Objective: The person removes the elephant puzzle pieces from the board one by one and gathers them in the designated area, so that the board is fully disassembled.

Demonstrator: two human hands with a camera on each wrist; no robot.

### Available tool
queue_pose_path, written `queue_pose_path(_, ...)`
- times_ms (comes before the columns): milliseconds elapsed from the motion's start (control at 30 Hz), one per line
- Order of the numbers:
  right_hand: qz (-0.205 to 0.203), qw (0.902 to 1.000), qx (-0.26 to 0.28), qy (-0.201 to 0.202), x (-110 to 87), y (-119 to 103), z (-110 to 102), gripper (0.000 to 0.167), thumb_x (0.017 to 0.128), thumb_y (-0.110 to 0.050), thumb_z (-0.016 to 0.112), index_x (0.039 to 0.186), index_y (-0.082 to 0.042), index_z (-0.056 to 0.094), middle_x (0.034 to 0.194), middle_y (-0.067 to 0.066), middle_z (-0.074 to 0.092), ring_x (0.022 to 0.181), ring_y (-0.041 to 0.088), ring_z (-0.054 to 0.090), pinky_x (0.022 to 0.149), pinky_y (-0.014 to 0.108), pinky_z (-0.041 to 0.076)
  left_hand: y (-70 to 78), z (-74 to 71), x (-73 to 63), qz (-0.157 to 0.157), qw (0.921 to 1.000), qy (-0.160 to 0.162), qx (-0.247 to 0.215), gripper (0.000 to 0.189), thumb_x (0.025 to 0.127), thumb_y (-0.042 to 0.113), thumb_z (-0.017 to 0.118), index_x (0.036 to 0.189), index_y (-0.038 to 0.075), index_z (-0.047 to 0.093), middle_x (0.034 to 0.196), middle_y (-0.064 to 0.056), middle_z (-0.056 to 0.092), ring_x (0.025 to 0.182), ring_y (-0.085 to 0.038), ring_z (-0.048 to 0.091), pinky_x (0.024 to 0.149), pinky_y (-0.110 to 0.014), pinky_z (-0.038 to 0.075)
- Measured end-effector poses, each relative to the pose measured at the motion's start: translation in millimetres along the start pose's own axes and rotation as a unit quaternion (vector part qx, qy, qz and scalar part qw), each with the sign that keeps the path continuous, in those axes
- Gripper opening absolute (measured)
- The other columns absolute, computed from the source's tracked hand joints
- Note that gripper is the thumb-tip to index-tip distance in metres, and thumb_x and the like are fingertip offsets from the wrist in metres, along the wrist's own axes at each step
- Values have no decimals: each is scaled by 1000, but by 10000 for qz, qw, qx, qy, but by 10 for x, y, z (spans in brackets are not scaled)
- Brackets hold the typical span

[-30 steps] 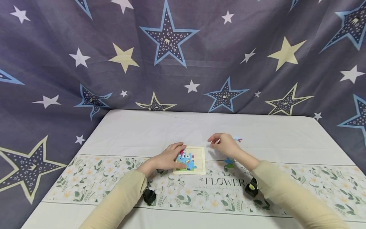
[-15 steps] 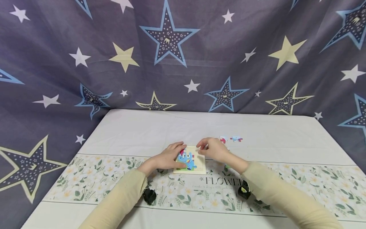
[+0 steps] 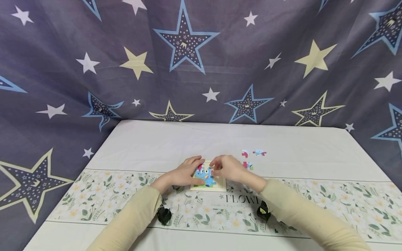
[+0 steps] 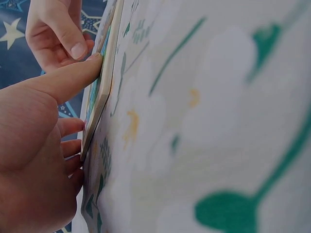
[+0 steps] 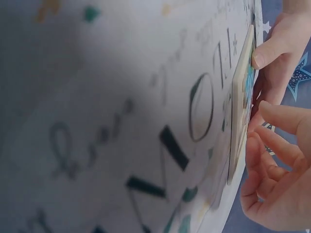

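A square wooden puzzle board (image 3: 220, 189) lies on the floral table runner, partly filled with jigsaw pieces showing a blue cartoon animal (image 3: 208, 177). My left hand (image 3: 183, 173) rests on its left side. The thumb lies extended over the pieces and the other fingers reach the far side, as the left wrist view shows of the board (image 4: 108, 80). Over the board's right part is my right hand (image 3: 230, 169), fingers bent and thumb near the index finger. In the right wrist view, its fingertips (image 5: 253, 138) are close over the board; I cannot tell whether a piece is between them.
Beyond the right hand lie loose puzzle pieces: a red and white one (image 3: 245, 153), a blue and pink one (image 3: 259, 152) and another (image 3: 248, 165). Black wrist devices (image 3: 164, 215) hang under both sleeves. A star-patterned curtain (image 3: 194, 87) closes off the back.
My right hand has moved left and toward me, from beside the loose pieces to over the board, uncovering pieces behind it. The left hand stays on the board.
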State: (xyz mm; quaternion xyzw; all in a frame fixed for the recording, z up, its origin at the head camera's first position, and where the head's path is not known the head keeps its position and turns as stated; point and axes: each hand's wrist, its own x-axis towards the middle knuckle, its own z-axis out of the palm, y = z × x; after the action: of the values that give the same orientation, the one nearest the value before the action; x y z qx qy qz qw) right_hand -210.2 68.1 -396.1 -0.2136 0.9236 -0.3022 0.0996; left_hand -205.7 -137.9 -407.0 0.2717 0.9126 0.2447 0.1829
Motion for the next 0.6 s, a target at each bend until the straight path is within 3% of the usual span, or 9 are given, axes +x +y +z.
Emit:
queue_pose_path(333,-294,9989,-371,25,20,6,65,35,70,-28,78,100,-11,69,80,-3,60,69,8,53,62,25,44,-7,0,-4,57,10000,-51,-2,82,83,43,61,146,10,20,152,-11,10,139,-31,9,108,-52,18)
queue_pose_path(600,-234,9981,-567,65,9,-1,85,39,69,-29,78,103,-14,69,84,-3,57,69,9,50,60,25,42,-10,-10,-12,62,10000,-69,-16,82,84,42,61,146,9,19,152,-12,9,139,-31,7,108,-52,17)
